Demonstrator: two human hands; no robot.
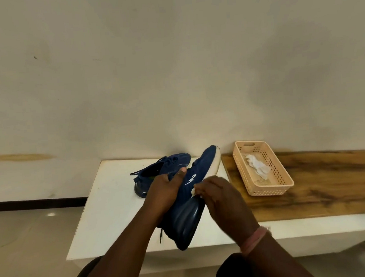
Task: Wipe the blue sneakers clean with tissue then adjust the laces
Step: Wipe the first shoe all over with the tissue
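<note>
A: Which step is this, would you say?

B: The wiping, I think. The left hand (167, 188) grips the raised blue sneaker (189, 194) from the upper side, fingers curled round it and the thumb lying across the fabric. The shoe is tilted, toe up toward the wall, heel down near the person's lap, above the white table (108, 209).

A: And the other hand?

B: The right hand (218, 197) has its fingers bunched on a small wad of tissue (194, 191), pressing it to the side of the shoe just below the white logo, close to the sole.

A: Where is the second one?

B: The other sneaker (158, 173) lies on the table behind the held one, on its side, laces loose. I cannot tell whether it has been cleaned.

A: Anything else about?

B: A peach basket (275, 188) sits on the wooden bench (333, 183) to the right, with crumpled tissue (257, 165) inside it.

A: So what does the next move call for?

B: By my judgement, steady strokes along the side and the pale sole edge while the left hand keeps the shoe from twisting. The laces come afterwards, and that needs the tissue put down so both hands are free
</note>
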